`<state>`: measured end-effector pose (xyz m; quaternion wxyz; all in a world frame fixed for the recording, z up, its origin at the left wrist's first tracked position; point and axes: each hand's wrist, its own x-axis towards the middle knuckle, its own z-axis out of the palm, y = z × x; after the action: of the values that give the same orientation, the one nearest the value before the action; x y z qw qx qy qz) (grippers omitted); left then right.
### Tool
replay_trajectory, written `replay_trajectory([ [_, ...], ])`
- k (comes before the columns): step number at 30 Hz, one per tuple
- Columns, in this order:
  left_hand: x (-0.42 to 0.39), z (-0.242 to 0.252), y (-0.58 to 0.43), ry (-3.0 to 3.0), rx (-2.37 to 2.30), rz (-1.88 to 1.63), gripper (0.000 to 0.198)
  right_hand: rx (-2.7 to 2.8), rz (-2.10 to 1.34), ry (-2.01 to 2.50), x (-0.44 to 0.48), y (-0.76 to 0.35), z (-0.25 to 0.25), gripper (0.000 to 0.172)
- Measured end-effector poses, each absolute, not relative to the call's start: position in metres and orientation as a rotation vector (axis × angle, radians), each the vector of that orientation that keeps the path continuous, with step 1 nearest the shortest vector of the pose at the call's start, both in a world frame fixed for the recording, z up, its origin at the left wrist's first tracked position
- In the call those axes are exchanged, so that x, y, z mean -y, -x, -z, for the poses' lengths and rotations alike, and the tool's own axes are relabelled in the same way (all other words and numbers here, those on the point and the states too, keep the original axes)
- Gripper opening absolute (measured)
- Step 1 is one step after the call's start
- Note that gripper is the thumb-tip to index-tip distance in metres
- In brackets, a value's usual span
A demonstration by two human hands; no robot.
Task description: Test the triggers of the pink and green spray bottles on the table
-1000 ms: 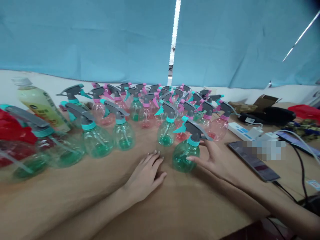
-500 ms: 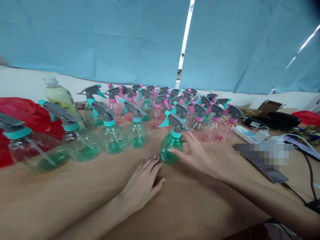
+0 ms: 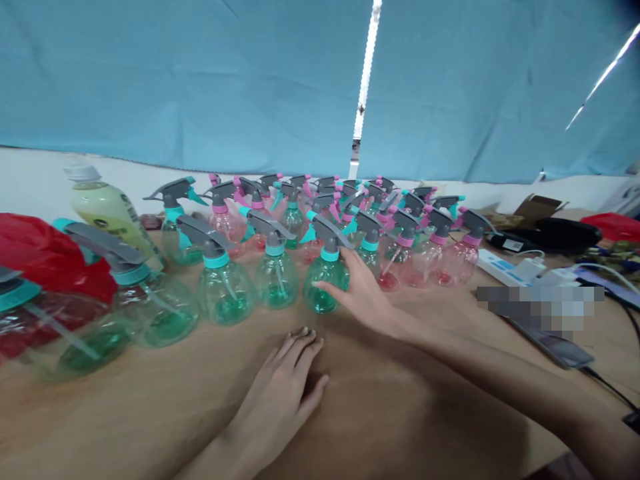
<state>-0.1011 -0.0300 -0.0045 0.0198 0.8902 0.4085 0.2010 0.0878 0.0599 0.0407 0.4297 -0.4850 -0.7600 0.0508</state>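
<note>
My right hand [image 3: 363,293] is wrapped round the side of a green spray bottle [image 3: 326,285], thumb in front and fingers behind. That bottle stands upright on the table [image 3: 390,407], with a turquoise collar and a grey spray head. Palm down on the wood, my left hand [image 3: 287,383] lies with its fingers stretched out and holds nothing. Just left of the gripped bottle stands another green spray bottle [image 3: 277,280], with a further green one [image 3: 226,290] beside it. Pink-collared spray bottles [image 3: 400,257] stand close behind my right hand.
At the left are a red plastic bag [image 3: 45,250] and a yellowish drink bottle [image 3: 107,207]. A power strip [image 3: 505,270] with plugs, a phone [image 3: 555,343] and cables occupy the right. Behind the bottles hangs a blue cloth [image 3: 260,87].
My right hand has moved the green spray bottle left and farther back, closer to the row of green bottles. My left hand stays flat on the table. The view has shifted slightly.
</note>
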Motion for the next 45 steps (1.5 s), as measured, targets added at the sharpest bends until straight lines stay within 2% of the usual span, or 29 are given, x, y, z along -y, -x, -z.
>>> replay_trajectory([
  [17,0.028,0.005,0.104,-2.763,-1.271,-0.658,0.036,1.882,-0.237,1.153,-0.068,-0.08,-0.05,0.072],
  [19,0.027,0.006,0.104,-2.76,-1.28,-0.655,0.036,1.869,-0.242,1.087,-0.056,-0.089,-0.055,0.064],
  [23,0.028,0.007,0.104,-2.745,-1.292,-0.663,0.035,1.818,-0.187,0.97,-0.032,-0.122,-0.067,0.017],
  [25,0.027,0.008,0.105,-2.736,-1.305,-0.681,0.035,1.774,-0.123,1.034,-0.027,-0.142,-0.069,0.013],
  [30,0.023,0.008,0.107,-2.707,-1.324,-0.734,0.032,1.712,-0.09,1.236,-0.036,-0.173,-0.062,0.021],
  [37,0.021,-0.002,0.107,-2.614,-1.416,-0.773,0.027,1.675,-0.207,1.244,-0.064,-0.165,-0.051,0.05],
  [45,0.023,-0.014,0.104,-2.512,-1.484,-0.743,0.024,1.707,-0.173,1.439,-0.08,-0.15,-0.055,0.057],
])
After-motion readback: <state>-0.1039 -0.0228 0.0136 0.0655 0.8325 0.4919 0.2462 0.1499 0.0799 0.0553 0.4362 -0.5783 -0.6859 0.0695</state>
